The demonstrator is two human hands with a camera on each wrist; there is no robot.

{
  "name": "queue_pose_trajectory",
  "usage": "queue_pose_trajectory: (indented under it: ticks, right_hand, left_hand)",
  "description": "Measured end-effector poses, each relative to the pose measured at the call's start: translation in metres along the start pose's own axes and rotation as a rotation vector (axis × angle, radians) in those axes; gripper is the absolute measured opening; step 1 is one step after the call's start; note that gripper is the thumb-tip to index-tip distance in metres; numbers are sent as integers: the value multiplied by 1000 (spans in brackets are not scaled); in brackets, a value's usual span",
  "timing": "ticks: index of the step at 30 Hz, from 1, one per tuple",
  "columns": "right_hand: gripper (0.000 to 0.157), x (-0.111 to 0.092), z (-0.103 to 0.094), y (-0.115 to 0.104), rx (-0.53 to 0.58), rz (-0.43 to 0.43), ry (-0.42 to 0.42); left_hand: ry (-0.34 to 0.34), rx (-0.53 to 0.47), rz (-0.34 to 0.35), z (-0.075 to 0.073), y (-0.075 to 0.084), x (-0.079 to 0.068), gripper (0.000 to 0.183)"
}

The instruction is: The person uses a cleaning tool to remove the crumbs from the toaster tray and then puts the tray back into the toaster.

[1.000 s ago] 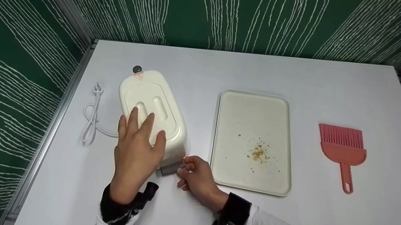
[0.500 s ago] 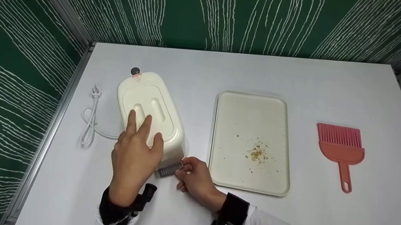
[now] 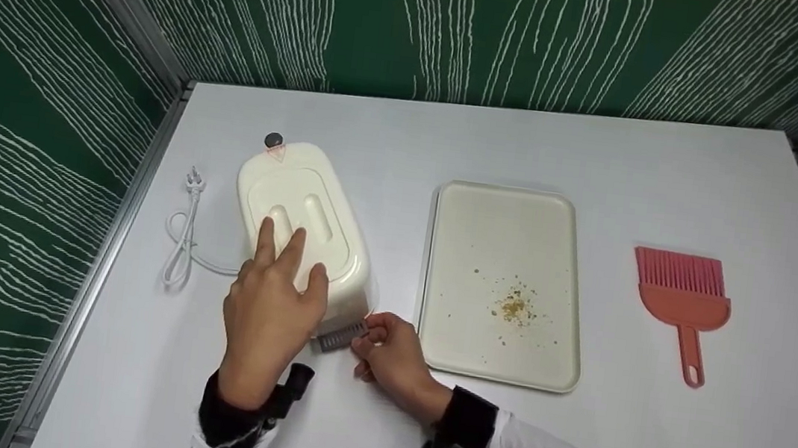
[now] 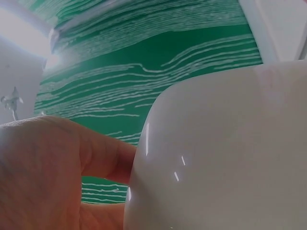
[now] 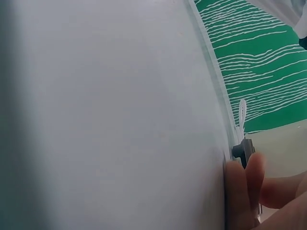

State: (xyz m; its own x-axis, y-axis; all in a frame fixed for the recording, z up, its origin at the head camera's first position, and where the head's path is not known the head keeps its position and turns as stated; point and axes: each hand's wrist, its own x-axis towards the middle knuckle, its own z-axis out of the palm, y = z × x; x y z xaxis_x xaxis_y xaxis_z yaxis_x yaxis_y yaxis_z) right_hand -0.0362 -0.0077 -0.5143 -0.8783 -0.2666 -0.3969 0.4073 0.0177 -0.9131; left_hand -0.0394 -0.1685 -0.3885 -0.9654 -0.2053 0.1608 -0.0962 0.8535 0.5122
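A cream toaster-like appliance [image 3: 292, 174] with two long recesses on its upper face stands slantwise at the left of the table. My left hand [image 3: 268, 314] rests on it with spread fingers; in the left wrist view its glossy side [image 4: 225, 148] fills the right half. At the near end, low down, a grey slatted crumb tray [image 3: 341, 336] shows along the bottom edge. My right hand [image 3: 395, 359] pinches its right end between thumb and fingers. In the right wrist view the fingertips [image 5: 255, 167] lie beside a dark part [image 5: 247, 149], close to the tabletop.
A pale rectangular tray [image 3: 504, 228] with a small heap of crumbs [image 3: 516, 306] lies right of the appliance. Further right is a red brush [image 3: 683, 305]. A bundled white power cord [image 3: 182, 244] lies at the left, by the table edge. Green walls [image 3: 495, 36] enclose the table.
The left hand's fingers have settled slightly nearer on the appliance's top. The right hand keeps its pinch at the slatted tray; otherwise only the head view shifts slightly.
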Motion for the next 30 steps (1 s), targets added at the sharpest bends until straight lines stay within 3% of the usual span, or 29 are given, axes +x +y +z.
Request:
queue_pose_trajectory:
  ticks: [11,21,30]
  right_hand:
    - [28,2,1,4,40,-26,-3]
    - [25,2,0,1,4,28,-17]
    - [25,2,2,3,38,6,1]
  left_hand:
    - [35,23,31,1,2,0,51]
    - [23,16,12,0,1,0,53]
    - [14,25,13,0,0,0,53]
